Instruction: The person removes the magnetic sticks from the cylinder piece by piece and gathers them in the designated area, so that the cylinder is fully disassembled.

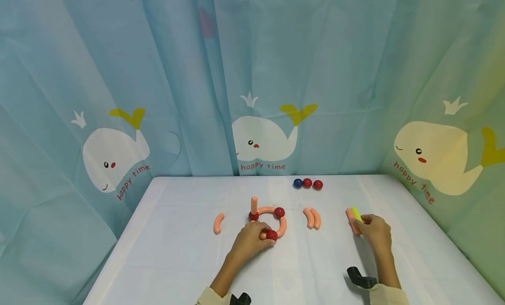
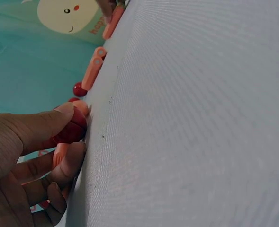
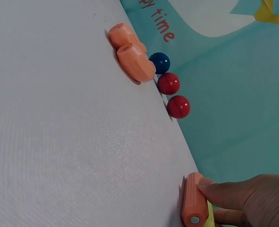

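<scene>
My left hand (image 1: 249, 240) pinches a red ball (image 2: 72, 126) at the near side of a ring of curved orange rods (image 1: 282, 226) and red balls. One straight orange rod (image 1: 254, 205) stands upright on the ring's left red ball (image 1: 253, 217); another red ball (image 1: 279, 212) sits at the back right of the ring. Over on the right, my right hand (image 1: 375, 230) grips a yellow-green rod (image 1: 356, 214) between thumb and fingers. Against it lies a straight orange rod (image 3: 194, 201), its end showing a silver disc; the thumb tip reaches this rod.
Two curved orange rods (image 1: 312, 218) lie side by side between the ring and my right hand. A single curved rod (image 1: 218, 223) lies left of the ring. At the table's back edge sit a blue ball (image 1: 297, 183) and two red balls (image 1: 312, 183), before a whale-printed curtain (image 1: 197, 121).
</scene>
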Demonstrator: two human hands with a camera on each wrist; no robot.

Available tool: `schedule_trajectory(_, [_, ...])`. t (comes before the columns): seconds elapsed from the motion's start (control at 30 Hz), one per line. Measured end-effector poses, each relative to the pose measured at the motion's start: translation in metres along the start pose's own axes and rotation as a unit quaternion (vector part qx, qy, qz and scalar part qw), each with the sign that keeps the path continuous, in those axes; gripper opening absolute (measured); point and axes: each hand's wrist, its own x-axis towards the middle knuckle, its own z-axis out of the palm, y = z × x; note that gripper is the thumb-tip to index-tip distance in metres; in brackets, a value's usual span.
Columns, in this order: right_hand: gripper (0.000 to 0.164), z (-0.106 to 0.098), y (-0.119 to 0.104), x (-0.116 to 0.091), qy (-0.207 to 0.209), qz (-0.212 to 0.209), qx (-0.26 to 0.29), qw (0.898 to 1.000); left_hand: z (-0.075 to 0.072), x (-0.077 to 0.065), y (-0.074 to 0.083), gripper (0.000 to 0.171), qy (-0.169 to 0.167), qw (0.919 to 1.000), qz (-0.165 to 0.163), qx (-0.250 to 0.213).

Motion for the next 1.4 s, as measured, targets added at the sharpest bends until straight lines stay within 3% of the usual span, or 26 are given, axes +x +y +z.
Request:
schedule_trajectory(0.67, [0.046,0.005,-0.010,0.003,0.011,-0.024,0.009,1.000,-0.009,0.000,-0.003,0.035,-0.002,0.9999,-0.009,0.009])
schedule_trajectory(0.83, [0.048,0.007,-0.010,0.005,0.023,-0.008,0.008,1.000,-0.012,-0.001,-0.002,0.037,0.022,0.9993,0.009,0.028])
schedule_trajectory(0.97, [0.043,0.009,-0.013,0.005,0.071,-0.017,0.005,0.997,-0.016,-0.002,0.001,0.033,0.060,0.9972,0.041,0.017])
schedule_trajectory(1.07, [0.034,0.010,-0.023,0.002,0.130,-0.064,0.015,0.989,-0.021,-0.001,0.004,0.024,0.098,0.9928,0.069,0.005])
schedule_trajectory(1.17, [0.024,0.012,-0.038,-0.001,0.183,-0.142,0.039,0.972,-0.026,0.000,0.005,0.021,0.124,0.9895,0.074,-0.008])
schedule_trajectory(1.3, [0.014,0.020,-0.061,-0.008,0.212,-0.242,0.066,0.945,-0.030,0.001,0.000,0.029,0.112,0.9930,0.029,-0.024])
schedule_trajectory(1.4, [0.012,0.031,-0.077,-0.015,0.196,-0.291,0.072,0.934,-0.030,0.001,-0.009,0.033,0.090,0.9955,-0.017,-0.024])
